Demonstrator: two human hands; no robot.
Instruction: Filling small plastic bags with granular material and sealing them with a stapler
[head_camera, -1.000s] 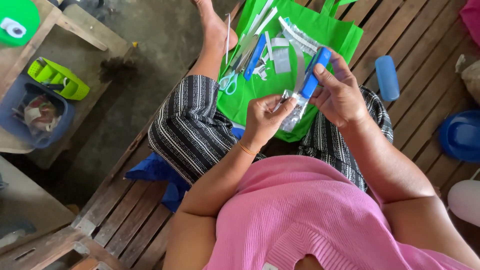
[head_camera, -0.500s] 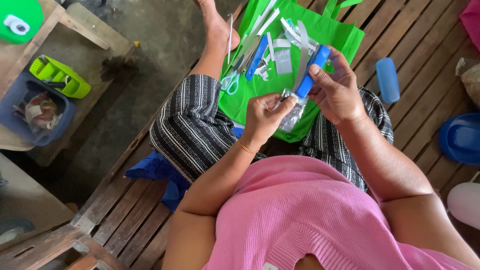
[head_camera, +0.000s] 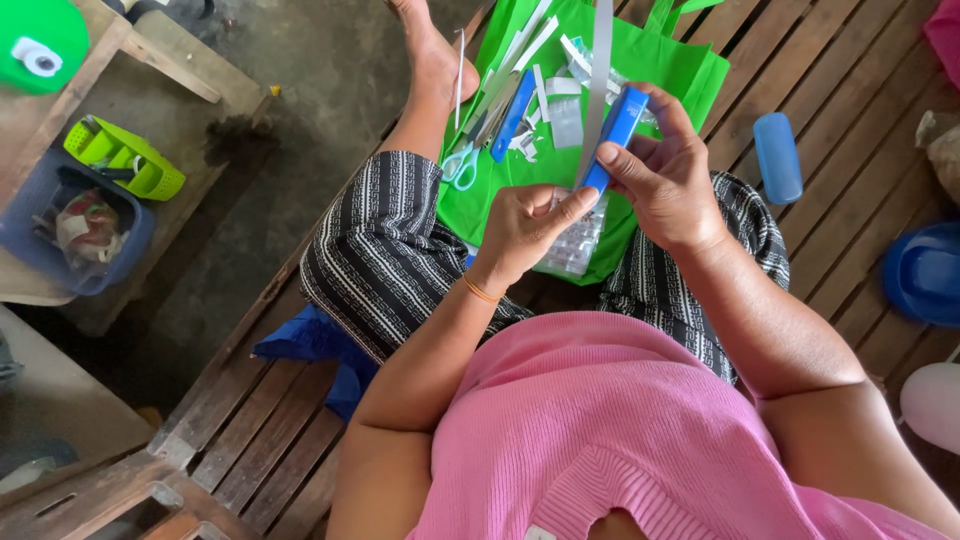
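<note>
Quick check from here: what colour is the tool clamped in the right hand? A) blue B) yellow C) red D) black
A: the right hand grips a blue stapler-like tool over the green bag, while the left hand pinches a clear plastic packet just below it and a grey strip rises beside the tool.

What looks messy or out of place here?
Nothing damaged. Paper strips and scissors lie scattered loosely on the green bag; the left hand and right hand hold a blue stapler.
</note>
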